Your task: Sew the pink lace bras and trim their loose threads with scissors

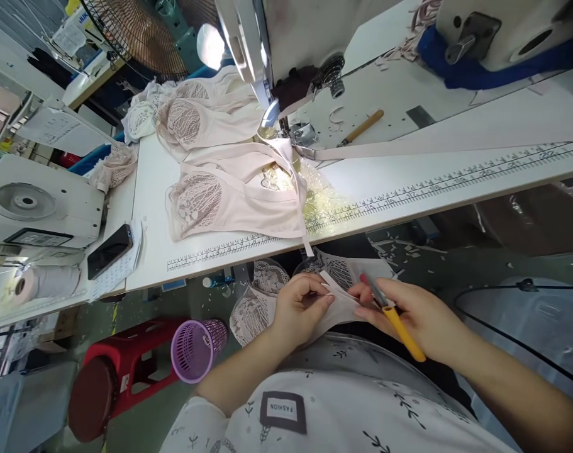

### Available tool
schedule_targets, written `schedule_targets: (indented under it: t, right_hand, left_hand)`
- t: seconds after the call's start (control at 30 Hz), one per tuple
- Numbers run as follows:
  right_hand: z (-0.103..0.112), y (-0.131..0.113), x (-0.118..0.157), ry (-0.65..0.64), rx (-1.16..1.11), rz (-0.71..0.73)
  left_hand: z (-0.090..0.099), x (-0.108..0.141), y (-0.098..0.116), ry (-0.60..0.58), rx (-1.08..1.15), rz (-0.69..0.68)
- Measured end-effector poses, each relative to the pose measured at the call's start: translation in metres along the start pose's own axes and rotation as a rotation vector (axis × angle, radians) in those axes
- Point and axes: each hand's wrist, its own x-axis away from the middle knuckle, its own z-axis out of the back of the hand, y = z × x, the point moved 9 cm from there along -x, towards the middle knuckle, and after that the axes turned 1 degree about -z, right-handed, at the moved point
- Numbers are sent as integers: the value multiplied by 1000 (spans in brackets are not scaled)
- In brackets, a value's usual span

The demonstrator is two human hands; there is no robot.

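Note:
Over my lap, my left hand (301, 308) pinches the edge of a pale pink lace bra (340, 306) between thumb and fingers. On the right, my right hand (402, 311) holds a small tool with a yellow-orange handle (403, 333) and a metal end, while its fingertips also touch the fabric. A lace cup (252, 318) of the garment hangs left of my left hand. More pale pink bras (229, 198) lie on the white table, one running up to the sewing machine's needle area (283, 126).
The white table's ruler edge (385, 204) crosses in front of me. A phone (109, 251) lies on papers at the left. Below are a purple basket (192, 352) and a red stool (121, 358). A wooden-handled tool (361, 128) rests beside the machine.

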Motion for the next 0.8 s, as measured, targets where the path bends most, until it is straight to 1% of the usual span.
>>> schedule_targets:
  t: [0.1, 0.2, 0.27, 0.33, 0.47, 0.57, 0.7, 0.8]
  right_hand:
    - [-3, 2, -4, -2, 39, -13]
    - [-3, 3, -6, 20, 66, -12]
    - [-3, 0, -6, 24, 88, 16]
    - [-3, -4, -6, 31, 117, 55]
    - [1, -13, -6, 68, 165, 112]
    - [1, -10, -9, 39, 136, 88]
    - [-6, 11, -8, -105, -91, -27]
    - [-10, 24, -5, -136, -285, -103]
  left_hand:
    - [-1, 2, -10, 5, 93, 102]
    - [-5, 6, -25, -5, 268, 267]
    - [-8, 8, -31, -26, 377, 373]
    - [-10, 8, -32, -63, 379, 421]
    - [-8, 2, -23, -131, 212, 377]
    - [-4, -2, -17, -124, 164, 324]
    - [4, -4, -10, -106, 133, 284]
    - [17, -4, -8, -59, 90, 287]
